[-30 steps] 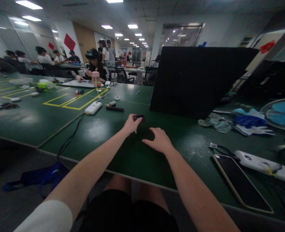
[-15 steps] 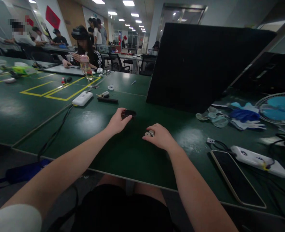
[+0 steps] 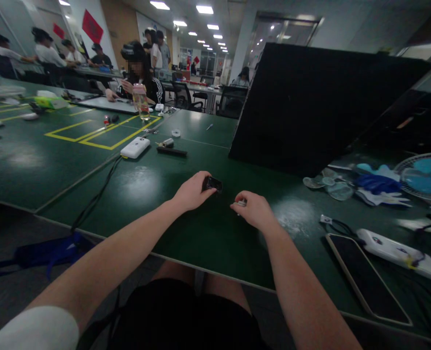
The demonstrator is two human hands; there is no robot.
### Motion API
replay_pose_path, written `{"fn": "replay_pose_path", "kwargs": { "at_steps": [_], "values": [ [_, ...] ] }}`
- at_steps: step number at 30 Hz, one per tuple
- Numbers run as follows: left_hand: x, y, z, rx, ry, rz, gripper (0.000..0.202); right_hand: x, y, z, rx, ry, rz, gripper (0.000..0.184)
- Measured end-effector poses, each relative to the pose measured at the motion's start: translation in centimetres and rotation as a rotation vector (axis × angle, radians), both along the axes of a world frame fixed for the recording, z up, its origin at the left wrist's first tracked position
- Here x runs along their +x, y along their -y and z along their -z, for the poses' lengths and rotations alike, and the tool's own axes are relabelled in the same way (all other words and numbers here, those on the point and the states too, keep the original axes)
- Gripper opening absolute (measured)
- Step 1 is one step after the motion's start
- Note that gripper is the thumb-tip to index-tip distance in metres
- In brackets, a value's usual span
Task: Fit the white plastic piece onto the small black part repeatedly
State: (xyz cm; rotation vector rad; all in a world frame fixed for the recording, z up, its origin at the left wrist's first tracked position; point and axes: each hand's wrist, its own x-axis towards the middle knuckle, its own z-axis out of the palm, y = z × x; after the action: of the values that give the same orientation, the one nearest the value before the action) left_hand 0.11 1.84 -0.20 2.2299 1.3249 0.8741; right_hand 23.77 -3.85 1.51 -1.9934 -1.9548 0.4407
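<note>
Between the thumb and fingers of my left hand point(image 3: 193, 191) is a small black box-like part point(image 3: 213, 183), tilted so that its dark hollow-looking face shows. My right hand point(image 3: 255, 209), a short way to the right, pinches a small silvery metal piece point(image 3: 240, 203) with round parts; its exact kind is too small to make out. The two held things are apart, over the green tabletop point(image 3: 208, 233). Beyond my left hand lie a black bar point(image 3: 171, 151) and a small silver cylindrical part point(image 3: 167, 143).
A large black panel point(image 3: 310, 107) leans ahead on the right. White power banks point(image 3: 135, 147) with cables, a phone point(image 3: 367, 277), gloves point(image 3: 379, 184), a blue fan point(image 3: 427, 175) and a bottle point(image 3: 141, 102) stand about. A co-worker point(image 3: 137, 73) sits across the table.
My left hand has come nearer my right hand and turned the black part so its face shows. My right fingers have closed more around the metal piece. The view has shifted slightly left.
</note>
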Motion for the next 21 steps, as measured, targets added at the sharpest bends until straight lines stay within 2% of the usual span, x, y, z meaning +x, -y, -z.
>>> {"fn": "replay_pose_path", "kwargs": {
  "at_steps": [3,6,10,16,19,21],
  "values": [
    [0.1,0.2,-0.1,-0.007,-0.014,0.009,0.047,0.4,-0.2,0.1,0.047,-0.039,0.057,0.024],
    [0.0,0.2,0.0,-0.005,-0.008,0.028,0.049,0.7,-0.4,0.4,0.026,-0.138,0.127,0.03],
    [-0.1,0.0,0.5,0.01,-0.019,0.085,0.049,0.8,-0.5,0.5,0.066,-0.176,0.13,0.029],
    [0.1,0.0,0.9,0.004,-0.074,0.164,0.047,-0.4,-0.1,0.5,0.257,-0.303,-0.024,0.022],
    [0.2,0.3,0.7,-0.003,-0.097,0.21,0.048,-1.5,0.3,0.5,0.336,-0.277,-0.149,0.017],
    [0.2,0.4,0.6,-0.007,-0.104,0.234,0.048,-2.1,0.5,0.6,0.332,-0.248,-0.231,0.018]
  ]
}}
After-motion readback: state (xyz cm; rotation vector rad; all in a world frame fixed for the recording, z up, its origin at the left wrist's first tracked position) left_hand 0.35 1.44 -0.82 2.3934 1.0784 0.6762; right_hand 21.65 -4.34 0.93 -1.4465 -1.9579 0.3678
